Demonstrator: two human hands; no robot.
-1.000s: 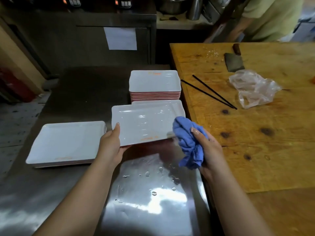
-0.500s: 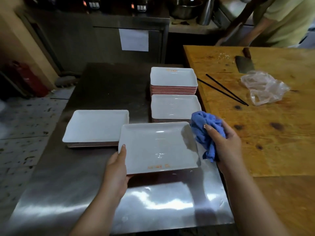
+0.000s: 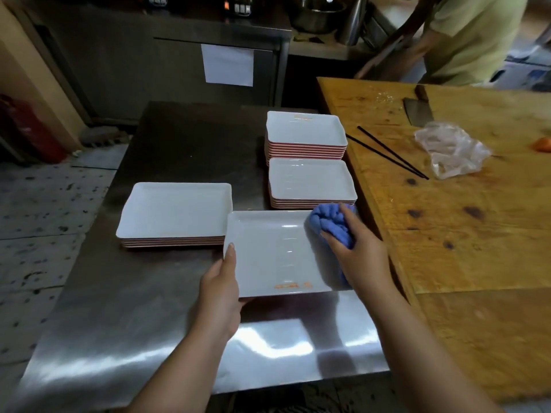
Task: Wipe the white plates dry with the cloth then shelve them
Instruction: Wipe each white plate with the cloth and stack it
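Observation:
A white rectangular plate [image 3: 274,254] with orange print near its front edge is held just above the steel table [image 3: 125,308]. My left hand [image 3: 222,290] grips the plate's left front corner, thumb on top. My right hand [image 3: 362,254] holds a bunched blue cloth [image 3: 331,226] pressed on the plate's right far corner. A low stack of white plates [image 3: 176,210] lies to the left. Two more stacks stand behind: a near one [image 3: 310,181] and a taller far one [image 3: 305,131].
A wooden worktop [image 3: 477,234] adjoins the table on the right, carrying black chopsticks [image 3: 390,153], a crumpled plastic bag [image 3: 450,152] and a cleaver [image 3: 419,110]. A person in a green shirt [image 3: 468,34] stands at the back right. Dark steel cabinets fill the background.
I pulled the plate off the near stack toward me and lowered it. The cloth moved from beside the plate's right edge onto its surface.

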